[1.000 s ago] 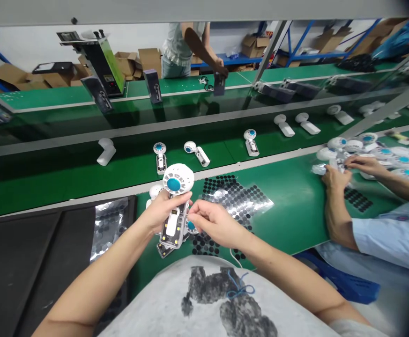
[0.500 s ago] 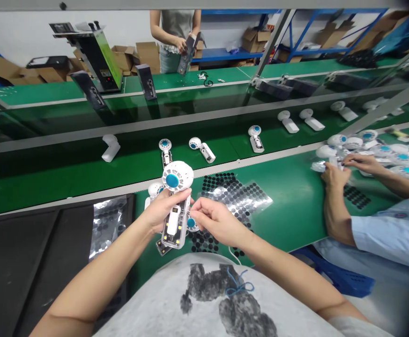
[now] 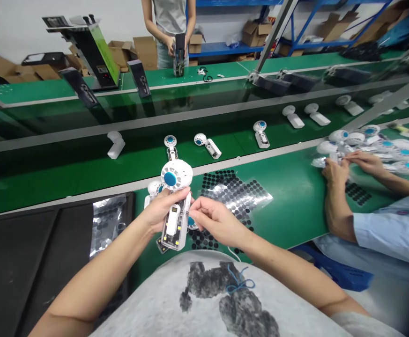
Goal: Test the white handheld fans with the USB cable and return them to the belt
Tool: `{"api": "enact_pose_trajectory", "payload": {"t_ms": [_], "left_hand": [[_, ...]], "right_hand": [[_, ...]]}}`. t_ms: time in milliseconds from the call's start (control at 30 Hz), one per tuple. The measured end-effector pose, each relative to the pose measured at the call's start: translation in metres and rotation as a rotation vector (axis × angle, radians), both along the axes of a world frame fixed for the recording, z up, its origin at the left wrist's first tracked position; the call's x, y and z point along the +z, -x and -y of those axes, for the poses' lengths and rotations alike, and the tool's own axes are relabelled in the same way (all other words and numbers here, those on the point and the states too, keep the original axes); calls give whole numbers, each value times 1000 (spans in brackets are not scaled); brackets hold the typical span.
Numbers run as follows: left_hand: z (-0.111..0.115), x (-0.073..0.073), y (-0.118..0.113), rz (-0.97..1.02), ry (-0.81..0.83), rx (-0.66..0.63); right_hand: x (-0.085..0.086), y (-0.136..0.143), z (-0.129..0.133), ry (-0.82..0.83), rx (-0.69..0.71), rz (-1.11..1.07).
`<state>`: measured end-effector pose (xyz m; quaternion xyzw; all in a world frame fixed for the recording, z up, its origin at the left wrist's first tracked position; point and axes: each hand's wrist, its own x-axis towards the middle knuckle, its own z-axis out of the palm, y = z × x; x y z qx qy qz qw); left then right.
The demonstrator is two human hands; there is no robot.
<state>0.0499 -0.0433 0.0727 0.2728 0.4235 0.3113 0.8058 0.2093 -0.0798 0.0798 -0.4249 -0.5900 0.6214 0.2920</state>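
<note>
My left hand (image 3: 161,209) is closed round a small handheld fan (image 3: 176,175) with a white round head and blue centre. The fan's body is see-through and shows a circuit board with a white part on it, tilted toward me. My right hand (image 3: 215,219) pinches at the right side of that body; a small dark bit shows at the fingertips, too small to name. Behind the held fan lies another fan (image 3: 154,188), partly covered. A white cable (image 3: 234,254) emerges under my right wrist.
Sheets of round black stickers (image 3: 237,194) lie on the green bench (image 3: 288,206). A black tray (image 3: 18,252) stands at left. Several fans (image 3: 211,148) ride the green belt (image 3: 141,161). A co-worker's hands (image 3: 338,171) work at right beside a pile of fans (image 3: 383,145).
Fans on the belt have shifted slightly to the right. The person across the bench has lowered a dark box and now holds it upright. My hands have hardly moved.
</note>
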Motion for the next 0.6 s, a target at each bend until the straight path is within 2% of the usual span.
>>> {"api": "enact_pose_trajectory", "payload": {"t_ms": [200,467,533,600], "left_hand": [[3,5,-5,-181,-164,40],[4,1,-8,-220,-67,31],[-4,-6,1,-294,-105,29],[-25,-17,19,-436,-169,94]], "right_hand": [[7,-2,0,-122,43,234],[-5,5,-6,-76,37,227],[-10,1,-8,-60,46,234],[-15,-8,-11,-31,23,260]]}}
